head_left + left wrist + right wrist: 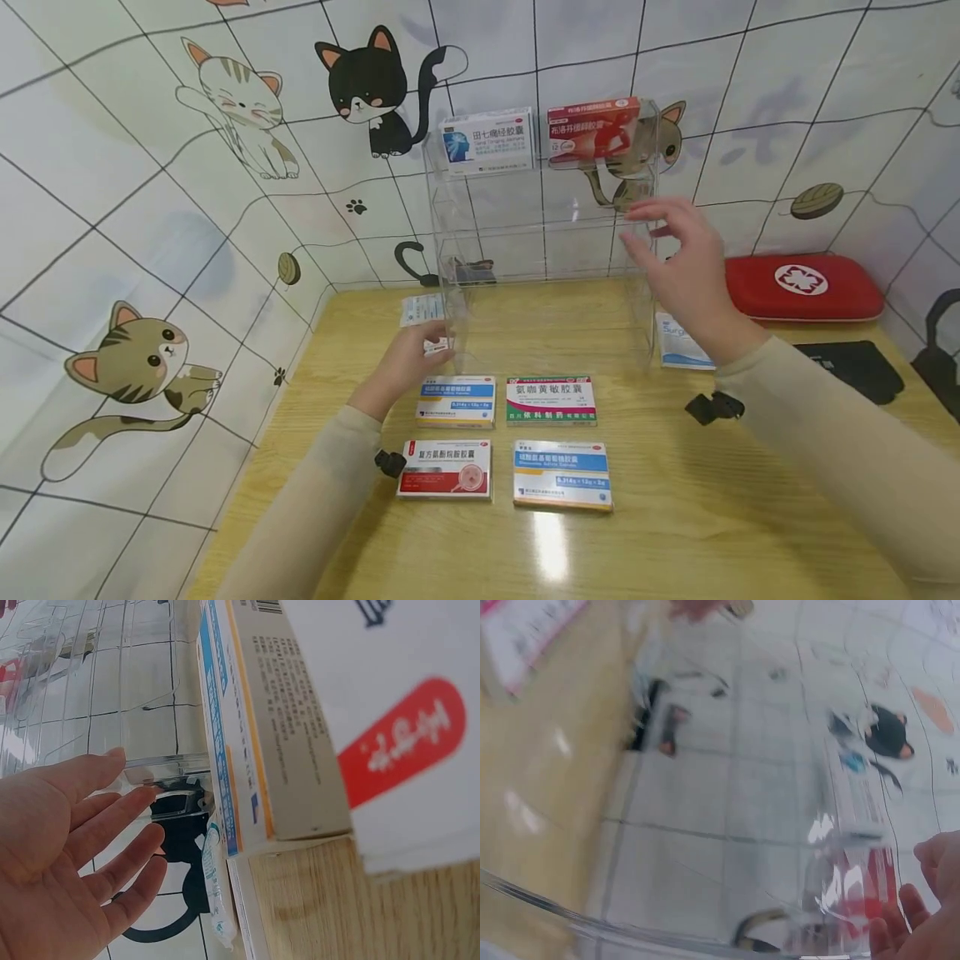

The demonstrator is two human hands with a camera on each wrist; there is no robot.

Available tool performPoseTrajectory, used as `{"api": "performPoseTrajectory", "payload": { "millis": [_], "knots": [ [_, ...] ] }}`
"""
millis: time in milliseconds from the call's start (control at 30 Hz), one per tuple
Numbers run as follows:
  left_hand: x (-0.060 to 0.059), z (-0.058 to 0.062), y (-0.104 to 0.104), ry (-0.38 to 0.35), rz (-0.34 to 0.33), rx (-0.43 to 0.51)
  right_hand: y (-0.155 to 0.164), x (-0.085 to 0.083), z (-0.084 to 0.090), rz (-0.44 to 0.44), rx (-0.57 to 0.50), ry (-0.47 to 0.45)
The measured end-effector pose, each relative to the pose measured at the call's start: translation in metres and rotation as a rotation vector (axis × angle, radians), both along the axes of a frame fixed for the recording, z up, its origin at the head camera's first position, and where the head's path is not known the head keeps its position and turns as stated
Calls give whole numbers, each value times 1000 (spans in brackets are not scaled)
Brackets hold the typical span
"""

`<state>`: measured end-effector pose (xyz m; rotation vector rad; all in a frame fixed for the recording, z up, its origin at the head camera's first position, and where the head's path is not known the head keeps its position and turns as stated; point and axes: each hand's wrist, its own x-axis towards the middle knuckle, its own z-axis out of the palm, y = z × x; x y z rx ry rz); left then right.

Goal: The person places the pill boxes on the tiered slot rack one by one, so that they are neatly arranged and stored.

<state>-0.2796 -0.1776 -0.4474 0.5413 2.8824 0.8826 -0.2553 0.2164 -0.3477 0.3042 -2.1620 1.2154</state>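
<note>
Your clear rack (540, 242) holds a white box (487, 140) and a red box (594, 132) on its top shelf. Your left hand (411, 360) and right hand (686, 262) rest open-fingered against its sides, grasping nothing.

clear rack (450, 250), red pouch (804, 287) – white cross

I see two medicine boxes (487, 140) on the acrylic shelf's (540, 242) top tier, four boxes (510, 442) before it on the table (675, 533), first-aid case (804, 287) right, my hands flanking the shelf.
</note>
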Motion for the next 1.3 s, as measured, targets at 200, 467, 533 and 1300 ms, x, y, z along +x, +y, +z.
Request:
{"api": "performPoseTrajectory", "payload": {
  "millis": [200, 467, 533, 1300],
  "knots": [
    [0, 1, 2, 14, -17, 11, -8, 40, -60, 147, 183, -159],
    [0, 0, -2, 3, -4, -12, -11, 68, -114, 309, 322, -441],
    [-1, 0, -3, 1, -4, -18, -11, 67, -119, 336, 330, -482],
    [4, 0, 1, -21, 29, -8, -13, 62, -141, 376, 462, -484]
  ]
}}
